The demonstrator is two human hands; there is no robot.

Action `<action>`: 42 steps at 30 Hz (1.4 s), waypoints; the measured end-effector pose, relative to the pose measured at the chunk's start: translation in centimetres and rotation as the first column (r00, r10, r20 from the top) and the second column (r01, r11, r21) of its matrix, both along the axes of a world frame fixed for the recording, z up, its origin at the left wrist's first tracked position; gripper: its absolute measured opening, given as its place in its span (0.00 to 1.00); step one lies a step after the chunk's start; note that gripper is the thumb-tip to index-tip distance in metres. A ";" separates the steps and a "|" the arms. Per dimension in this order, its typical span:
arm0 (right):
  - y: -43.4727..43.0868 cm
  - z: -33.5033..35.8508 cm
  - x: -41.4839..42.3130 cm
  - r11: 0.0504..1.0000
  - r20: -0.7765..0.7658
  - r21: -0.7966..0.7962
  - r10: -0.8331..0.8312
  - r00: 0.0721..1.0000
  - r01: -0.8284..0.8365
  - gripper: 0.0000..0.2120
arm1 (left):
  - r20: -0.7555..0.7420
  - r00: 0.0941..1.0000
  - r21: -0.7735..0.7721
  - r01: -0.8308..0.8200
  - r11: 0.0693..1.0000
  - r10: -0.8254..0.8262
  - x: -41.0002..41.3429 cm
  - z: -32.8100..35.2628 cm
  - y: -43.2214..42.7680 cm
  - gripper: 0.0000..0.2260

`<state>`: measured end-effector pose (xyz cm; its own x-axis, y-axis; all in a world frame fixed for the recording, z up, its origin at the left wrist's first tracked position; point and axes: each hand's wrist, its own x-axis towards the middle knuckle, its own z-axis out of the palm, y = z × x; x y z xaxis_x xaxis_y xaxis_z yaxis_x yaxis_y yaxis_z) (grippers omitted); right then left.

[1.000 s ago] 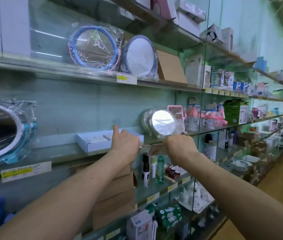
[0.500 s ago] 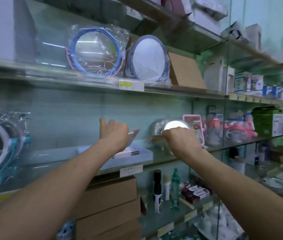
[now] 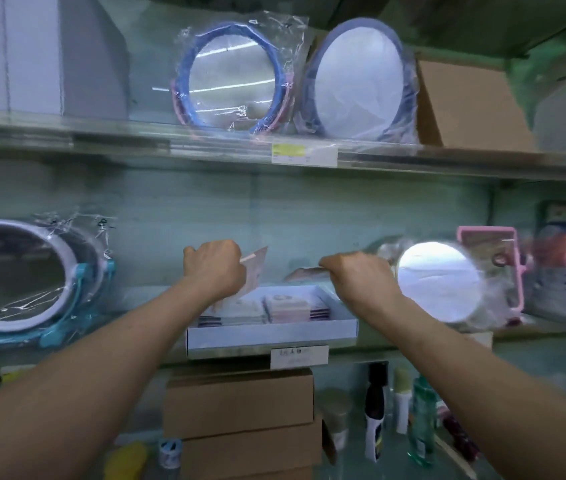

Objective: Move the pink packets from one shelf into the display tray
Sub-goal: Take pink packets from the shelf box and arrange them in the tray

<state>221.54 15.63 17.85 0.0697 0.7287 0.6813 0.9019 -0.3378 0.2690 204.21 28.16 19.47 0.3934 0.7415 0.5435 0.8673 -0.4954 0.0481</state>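
Note:
A shallow white display tray (image 3: pixel 271 333) sits on the middle glass shelf with stacks of pink packets (image 3: pixel 285 304) lying flat inside. My left hand (image 3: pixel 214 268) grips one pink packet (image 3: pixel 255 271), held upright over the tray's left half. My right hand (image 3: pixel 361 277) pinches another pink packet (image 3: pixel 304 273), held nearly flat above the tray's right side. Both hands hover just above the tray; their fingertips are hidden behind the knuckles.
Wrapped round mirrors stand left (image 3: pixel 22 278) and right (image 3: pixel 441 278) of the tray, with a pink framed mirror (image 3: pixel 489 268) further right. Two more mirrors (image 3: pixel 233 77) and a cardboard box (image 3: pixel 468 105) occupy the upper shelf. Cardboard boxes (image 3: pixel 240 403) and bottles (image 3: pixel 375 417) sit below.
Both hands have come over the tray, each carrying a packet. The view has swung toward the tray, which now lies centred below my hands.

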 end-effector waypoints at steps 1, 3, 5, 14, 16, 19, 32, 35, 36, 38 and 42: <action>0.5 -0.1 0.6 1.000 -0.020 -0.004 0.028 0.999 -0.028 0.13 | 0.025 1.000 -0.028 -0.015 0.999 0.016 0.3 -0.2 0.3 0.06; 1.2 -0.2 1.9 0.996 -0.091 0.005 0.087 0.992 -0.087 0.13 | 0.116 0.993 -0.102 -0.021 0.995 0.033 0.8 -0.6 0.8 0.06; 2.0 -0.3 3.2 0.990 -0.191 0.028 0.141 0.971 -0.139 0.10 | 0.235 0.971 -0.190 0.006 0.982 0.039 1.1 -0.9 0.9 0.06; 5.4 -1.1 6.0 0.935 -0.738 0.140 0.319 0.595 -0.327 0.08 | 0.690 0.710 -0.434 0.253 0.865 0.138 2.2 -2.1 -1.4 0.13; 5.9 -1.6 6.0 0.906 -0.811 0.209 0.371 0.452 -0.368 0.06 | 0.693 0.707 -0.445 0.267 0.855 0.141 2.3 -2.3 -1.8 0.20; 5.7 -1.9 5.7 0.879 -0.857 0.261 0.401 0.322 -0.400 0.11 | 0.721 0.678 -0.490 0.356 0.796 0.141 2.2 -2.4 -2.0 0.23; 6.6 0.1 4.6 0.813 -0.876 0.482 0.446 -0.182 -0.326 0.07 | 0.759 0.622 -0.556 0.465 0.689 0.193 2.9 -2.1 1.2 0.08; 7.0 0.3 3.6 0.820 -0.881 0.468 0.402 -0.250 -0.329 0.10 | 0.785 0.587 -0.566 0.548 0.616 0.199 3.4 -2.2 1.8 0.12; 7.2 0.1 3.5 0.823 -0.887 0.456 0.389 -0.248 -0.338 0.09 | 0.794 0.574 -0.563 0.567 0.601 0.202 3.5 -2.3 2.0 0.12; 7.6 -0.2 3.2 0.850 -0.914 0.405 0.361 -0.186 -0.337 0.07 | 0.806 0.553 -0.554 0.581 0.596 0.209 3.6 -2.4 2.3 0.09; 8.0 -0.7 4.0 0.931 -0.746 0.019 0.257 0.615 -0.366 0.26 | 0.822 0.522 -0.535 0.572 0.622 0.227 3.4 -2.5 3.1 0.08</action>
<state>225.58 23.61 17.18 0.2526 0.8737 0.4158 0.8660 -0.0124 -0.5000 207.60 31.23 16.92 0.2851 0.9579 0.0324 0.1392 -0.0749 0.9874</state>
